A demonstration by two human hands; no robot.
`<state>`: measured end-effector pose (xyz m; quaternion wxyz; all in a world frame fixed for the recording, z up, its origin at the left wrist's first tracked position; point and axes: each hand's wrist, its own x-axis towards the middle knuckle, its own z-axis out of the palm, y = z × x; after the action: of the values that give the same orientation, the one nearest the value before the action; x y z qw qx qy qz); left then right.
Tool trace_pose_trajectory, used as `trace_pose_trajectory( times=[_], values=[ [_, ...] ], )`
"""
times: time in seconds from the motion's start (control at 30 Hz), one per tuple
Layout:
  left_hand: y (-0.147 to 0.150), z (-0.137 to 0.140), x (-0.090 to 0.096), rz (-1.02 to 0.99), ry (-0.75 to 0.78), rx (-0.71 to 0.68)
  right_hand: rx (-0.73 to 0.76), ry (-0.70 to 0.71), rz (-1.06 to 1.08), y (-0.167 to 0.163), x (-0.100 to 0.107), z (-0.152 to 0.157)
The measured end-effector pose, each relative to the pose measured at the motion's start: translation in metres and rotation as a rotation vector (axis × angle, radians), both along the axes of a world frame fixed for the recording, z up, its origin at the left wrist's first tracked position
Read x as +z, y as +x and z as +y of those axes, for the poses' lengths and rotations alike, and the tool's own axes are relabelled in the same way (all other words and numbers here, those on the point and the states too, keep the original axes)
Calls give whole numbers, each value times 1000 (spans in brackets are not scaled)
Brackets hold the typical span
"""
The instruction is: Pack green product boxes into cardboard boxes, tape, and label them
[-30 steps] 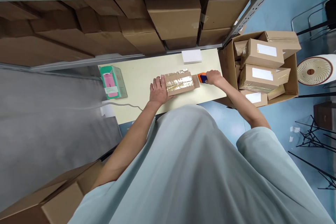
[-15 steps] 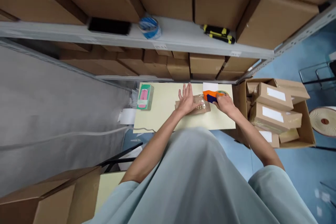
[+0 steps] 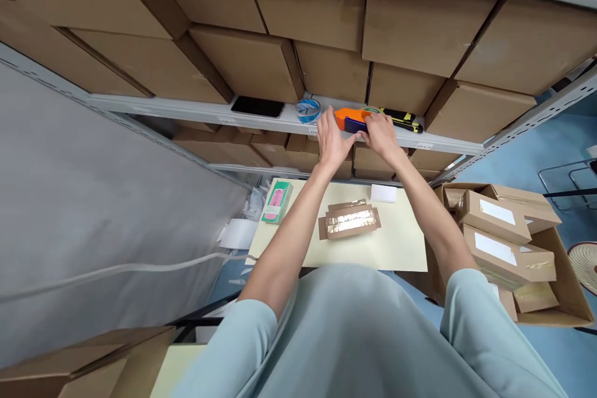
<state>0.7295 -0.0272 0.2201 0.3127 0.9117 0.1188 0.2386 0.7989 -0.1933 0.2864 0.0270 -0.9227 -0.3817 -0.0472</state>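
My right hand grips an orange and blue tape dispenser at its right end, in front of the shelf edge. Close to the dispenser's left end is my left hand, fingers stretched upward and thumb apart; I cannot tell whether it touches the dispenser. Below both hands, a small cardboard box with shiny clear tape across its top lies on the pale yellow table. Its end flaps stick out.
On the shelf are a black phone, a blue tape roll and black-yellow cutters, with cartons behind. A green-pink box and white paper are on the table. An open carton of parcels stands right.
Both hands have risen from the small cardboard box to the shelf edge, the right carrying the tape dispenser. My left hand has let go of the box. The view has tilted up.
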Motion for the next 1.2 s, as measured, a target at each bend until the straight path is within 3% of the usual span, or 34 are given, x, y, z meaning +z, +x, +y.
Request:
trace_pose_trajectory(
  times=[0.1, 0.23, 0.33, 0.43, 0.5, 0.57, 0.7, 0.8, 0.9, 1.03, 1.2],
  values=[
    [12, 10, 2, -4, -2, -25, -56, -5, 25, 18, -8, 28],
    [6, 13, -6, -2, 6, -54, -124, -48, 85, 25, -16, 47],
    [-16, 9, -17, 16, -25, -56, -149, -6, 85, 28, -16, 49],
    [-60, 6, -43, -11, -115, -23, -131, 193, 23, 22, -31, 31],
    [-105, 6, -74, -41, -192, 12, -96, 396, -12, 4, -60, 4],
    [-158, 2, -111, 8, -275, 77, -98, 562, 4, -33, -103, -36],
    [-255, -23, -180, 263, -478, 234, -273, 643, 192, -148, -190, -114],
    [-292, -52, -208, 374, -565, 267, -343, 627, 377, -223, -228, -140],
    [-295, -72, -218, 406, -626, 243, -406, 589, 525, -250, -245, -138],
    [-275, -76, -217, 439, -706, 145, -529, 518, 678, -234, -249, -123],
    [-261, -73, -203, 564, -594, 157, -612, 425, 719, -224, -240, -109]
  ],
)
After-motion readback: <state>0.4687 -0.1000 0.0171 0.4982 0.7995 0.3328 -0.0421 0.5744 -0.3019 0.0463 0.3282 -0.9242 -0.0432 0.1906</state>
